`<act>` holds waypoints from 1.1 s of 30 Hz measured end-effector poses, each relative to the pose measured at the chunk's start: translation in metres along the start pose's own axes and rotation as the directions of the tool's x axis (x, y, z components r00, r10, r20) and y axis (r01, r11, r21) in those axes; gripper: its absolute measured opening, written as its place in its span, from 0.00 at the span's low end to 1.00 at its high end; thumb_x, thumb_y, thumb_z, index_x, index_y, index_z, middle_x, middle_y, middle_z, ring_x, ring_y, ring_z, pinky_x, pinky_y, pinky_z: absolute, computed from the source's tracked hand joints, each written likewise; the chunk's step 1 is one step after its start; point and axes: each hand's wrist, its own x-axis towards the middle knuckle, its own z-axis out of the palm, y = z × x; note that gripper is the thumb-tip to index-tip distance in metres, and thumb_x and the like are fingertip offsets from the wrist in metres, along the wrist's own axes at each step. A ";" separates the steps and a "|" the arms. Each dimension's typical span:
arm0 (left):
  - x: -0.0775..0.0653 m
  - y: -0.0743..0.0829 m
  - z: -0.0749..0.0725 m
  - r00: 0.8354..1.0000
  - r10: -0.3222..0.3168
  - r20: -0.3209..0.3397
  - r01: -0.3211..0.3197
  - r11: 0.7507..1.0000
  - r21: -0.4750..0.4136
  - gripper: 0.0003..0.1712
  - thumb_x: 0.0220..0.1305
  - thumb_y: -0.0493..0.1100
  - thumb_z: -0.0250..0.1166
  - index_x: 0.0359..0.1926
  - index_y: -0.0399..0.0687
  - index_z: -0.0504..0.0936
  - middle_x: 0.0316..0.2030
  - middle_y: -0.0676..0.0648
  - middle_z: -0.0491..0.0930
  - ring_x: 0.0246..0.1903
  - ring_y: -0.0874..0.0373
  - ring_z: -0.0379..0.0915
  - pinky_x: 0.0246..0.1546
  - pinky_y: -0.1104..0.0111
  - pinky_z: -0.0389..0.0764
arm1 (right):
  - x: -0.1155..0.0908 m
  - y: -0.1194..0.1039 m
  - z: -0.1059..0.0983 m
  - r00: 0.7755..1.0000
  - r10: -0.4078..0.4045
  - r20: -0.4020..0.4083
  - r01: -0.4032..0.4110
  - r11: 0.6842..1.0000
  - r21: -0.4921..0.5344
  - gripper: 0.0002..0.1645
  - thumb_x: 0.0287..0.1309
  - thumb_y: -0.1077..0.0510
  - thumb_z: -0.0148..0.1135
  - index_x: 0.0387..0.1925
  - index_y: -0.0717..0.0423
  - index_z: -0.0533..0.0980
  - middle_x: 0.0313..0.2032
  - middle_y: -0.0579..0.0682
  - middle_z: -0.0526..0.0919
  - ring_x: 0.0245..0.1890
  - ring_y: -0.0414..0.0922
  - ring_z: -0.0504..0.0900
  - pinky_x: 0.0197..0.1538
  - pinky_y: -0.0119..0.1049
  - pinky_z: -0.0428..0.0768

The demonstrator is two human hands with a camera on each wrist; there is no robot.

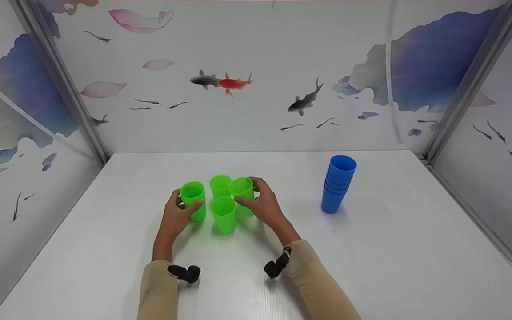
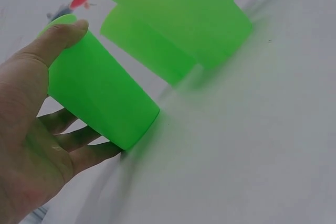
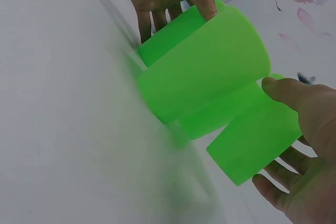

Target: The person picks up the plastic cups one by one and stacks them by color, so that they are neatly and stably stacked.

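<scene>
Several green cups stand upright and close together on the white table. With thumb and fingers around its side, my left hand (image 1: 177,218) grips the leftmost green cup (image 1: 197,212). My right hand (image 1: 268,206) holds the rightmost green cup (image 1: 244,211), thumb on the near side and fingers on the outer side. Between the two held cups are a front green cup (image 1: 224,218) and a back green cup (image 1: 220,186), with neither hand around them. In the left wrist view, the gripped cup (image 2: 100,87) has its base at or close to the tabletop.
A stack of nested blue cups (image 1: 338,186) stands to the right on the white table (image 1: 394,249), leaning slightly in view. Printed walls with fish and petals (image 1: 256,120) enclose the back and both sides. Metal posts (image 1: 91,129) mark the corners.
</scene>
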 end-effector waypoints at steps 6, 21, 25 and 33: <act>-0.001 -0.002 0.001 1.000 -0.005 -0.003 0.005 1.000 -0.003 0.47 0.63 0.59 0.69 0.74 0.45 0.58 0.68 0.37 0.68 0.71 0.41 0.62 0.72 0.47 0.66 | -0.001 -0.009 -0.004 1.000 -0.013 -0.013 0.013 1.000 0.014 0.42 0.57 0.47 0.73 0.69 0.51 0.66 0.63 0.52 0.75 0.66 0.51 0.72 0.64 0.48 0.75; 0.000 -0.003 -0.001 1.000 0.006 0.004 -0.006 1.000 0.010 0.48 0.63 0.60 0.68 0.75 0.45 0.57 0.69 0.36 0.67 0.72 0.40 0.61 0.72 0.47 0.66 | 0.012 -0.060 -0.022 0.990 -0.136 0.028 0.134 0.990 0.052 0.40 0.58 0.50 0.73 0.68 0.51 0.66 0.60 0.52 0.76 0.63 0.50 0.75 0.57 0.43 0.82; 0.000 -0.001 -0.002 1.000 0.007 0.011 -0.007 1.000 0.000 0.48 0.63 0.60 0.68 0.75 0.45 0.57 0.70 0.37 0.66 0.73 0.40 0.59 0.73 0.46 0.64 | 0.016 -0.079 -0.020 0.986 -0.155 0.059 0.153 0.987 0.039 0.42 0.57 0.49 0.73 0.69 0.50 0.65 0.62 0.51 0.75 0.63 0.50 0.76 0.57 0.43 0.83; 0.001 -0.001 -0.002 1.000 -0.022 0.018 0.022 1.000 0.012 0.50 0.62 0.62 0.68 0.75 0.47 0.55 0.72 0.37 0.64 0.73 0.41 0.58 0.73 0.47 0.64 | 0.017 -0.104 -0.002 0.973 -0.177 0.148 0.181 0.983 -0.011 0.42 0.57 0.46 0.72 0.69 0.49 0.65 0.62 0.49 0.75 0.64 0.49 0.75 0.58 0.42 0.83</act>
